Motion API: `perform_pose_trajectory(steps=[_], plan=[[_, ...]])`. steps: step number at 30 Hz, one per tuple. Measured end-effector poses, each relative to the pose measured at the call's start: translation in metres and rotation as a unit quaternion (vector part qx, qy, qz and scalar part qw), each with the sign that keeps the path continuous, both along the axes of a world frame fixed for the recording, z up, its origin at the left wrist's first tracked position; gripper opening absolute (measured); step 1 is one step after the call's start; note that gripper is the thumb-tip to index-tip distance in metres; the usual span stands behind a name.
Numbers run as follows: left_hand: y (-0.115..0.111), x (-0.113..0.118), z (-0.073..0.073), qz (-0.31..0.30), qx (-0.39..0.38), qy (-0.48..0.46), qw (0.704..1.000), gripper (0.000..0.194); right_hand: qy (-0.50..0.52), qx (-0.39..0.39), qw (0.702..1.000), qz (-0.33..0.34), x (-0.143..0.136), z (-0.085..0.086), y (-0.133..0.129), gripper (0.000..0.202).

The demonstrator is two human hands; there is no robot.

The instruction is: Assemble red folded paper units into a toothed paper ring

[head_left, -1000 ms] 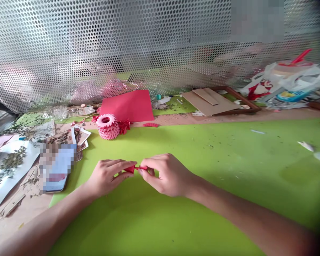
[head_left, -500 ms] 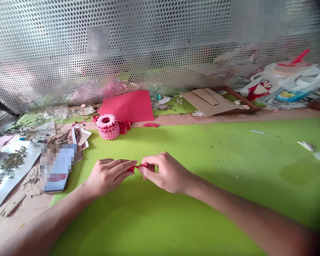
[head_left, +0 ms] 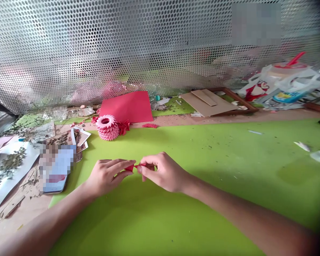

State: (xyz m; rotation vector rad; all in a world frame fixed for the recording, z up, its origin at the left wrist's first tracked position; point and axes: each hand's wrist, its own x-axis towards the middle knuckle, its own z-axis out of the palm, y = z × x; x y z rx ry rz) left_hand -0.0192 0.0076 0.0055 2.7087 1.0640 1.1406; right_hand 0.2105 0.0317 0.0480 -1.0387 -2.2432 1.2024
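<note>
Over the green mat, my left hand is closed on a small folded red paper piece. My right hand pinches another small red paper piece between thumb and fingers. Its thin tip meets the piece in my left hand; whether the two are joined I cannot tell. Beyond my hands stands a pink ring-shaped paper model built of pointed folded units. Several red folded paper pieces lie beside it, and a short red row of folded units is to their right.
A red paper sheet rests behind the model. Farther right are brown cardboard pieces and a plastic bag with a cup. At left lie a phone, photos and dried plant bits. A perforated metal screen rises behind.
The view has shifted slightly, so things on the table sit a little farther left. Both hands keep nearly the same pose and hold on the red paper pieces.
</note>
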Motion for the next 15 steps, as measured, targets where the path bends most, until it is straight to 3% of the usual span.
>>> perform_pose_trajectory(steps=[7,15], plan=[[-0.0013,0.0038,0.0051,0.001,0.051,0.056,0.997,0.025,-0.023,0.071,0.997,0.008,-0.0026,-0.0021,-0.0013,0.027],[-0.0009,0.0044,0.006,0.05,0.05,0.033,0.997,0.025,0.039,0.017,0.999,-0.034,-0.0029,-0.0088,0.0037,0.04]])
